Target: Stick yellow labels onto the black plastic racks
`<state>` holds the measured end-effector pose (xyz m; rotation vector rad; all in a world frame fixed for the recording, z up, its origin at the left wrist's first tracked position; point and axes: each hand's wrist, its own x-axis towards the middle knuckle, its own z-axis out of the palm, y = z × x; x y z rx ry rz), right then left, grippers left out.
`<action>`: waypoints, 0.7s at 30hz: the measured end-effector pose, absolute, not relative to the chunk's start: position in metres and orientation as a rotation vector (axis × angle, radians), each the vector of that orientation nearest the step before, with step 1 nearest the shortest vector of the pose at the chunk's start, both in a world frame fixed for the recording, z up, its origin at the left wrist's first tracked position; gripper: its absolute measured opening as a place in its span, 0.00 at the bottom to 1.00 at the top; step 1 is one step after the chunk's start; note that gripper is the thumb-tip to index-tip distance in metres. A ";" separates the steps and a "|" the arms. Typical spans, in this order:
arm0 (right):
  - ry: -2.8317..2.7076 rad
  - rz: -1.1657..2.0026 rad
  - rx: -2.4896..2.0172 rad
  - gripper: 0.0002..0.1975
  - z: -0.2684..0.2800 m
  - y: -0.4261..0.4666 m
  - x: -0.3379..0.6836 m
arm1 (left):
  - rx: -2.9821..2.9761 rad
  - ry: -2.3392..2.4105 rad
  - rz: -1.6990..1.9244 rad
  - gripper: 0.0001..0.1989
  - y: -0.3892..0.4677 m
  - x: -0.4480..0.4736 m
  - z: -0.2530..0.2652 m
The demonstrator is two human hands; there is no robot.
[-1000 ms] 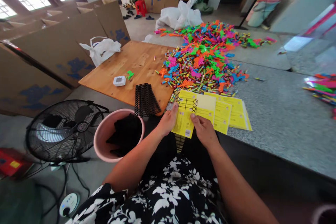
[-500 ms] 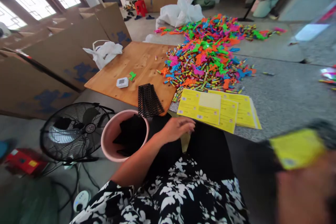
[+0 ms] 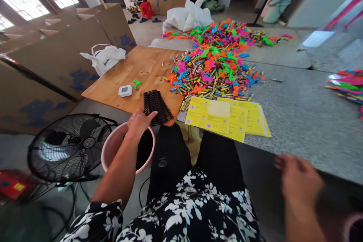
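Black ribbed plastic stack (image 3: 157, 107) sitting on the near edge of the wooden board (image 3: 136, 79), left hand (image 3: 138, 122) resting fingertips against its near end, fingers loose, over the pink round bucket (image 3: 113, 147). Right hand (image 3: 300, 183) blurred, low on the right, well apart, seemingly empty. Yellow printed cards (image 3: 227, 117) between both hands, colourful plastic pile (image 3: 215, 60) beyond.

pink bucket (image 3: 113, 147), black stack (image 3: 157, 107) — yellow cards (image 3: 227, 118)

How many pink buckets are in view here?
2. One pink bucket stands on the floor beside the fan, under the left hand. A second pink rim shows at the bottom right corner, mostly cut off.
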<state>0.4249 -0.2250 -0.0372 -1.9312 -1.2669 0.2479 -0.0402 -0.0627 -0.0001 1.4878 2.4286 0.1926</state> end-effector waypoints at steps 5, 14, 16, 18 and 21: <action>-1.625 0.176 -1.850 0.28 -0.050 -0.132 0.371 | 1.637 2.473 0.382 0.36 -0.052 -0.013 0.015; -1.656 0.199 -2.176 0.26 -0.045 -0.055 0.338 | 2.303 1.478 0.635 0.30 -0.053 0.101 -0.010; -1.702 0.218 -2.100 0.17 -0.036 -0.058 0.341 | 2.323 1.377 0.702 0.34 -0.048 0.118 -0.011; -1.780 0.268 -2.016 0.09 -0.020 -0.063 0.348 | 2.329 1.302 0.823 0.39 -0.042 0.125 0.001; -2.001 0.485 -1.757 0.11 0.015 -0.072 0.365 | 2.308 1.146 0.953 0.45 -0.036 0.122 0.032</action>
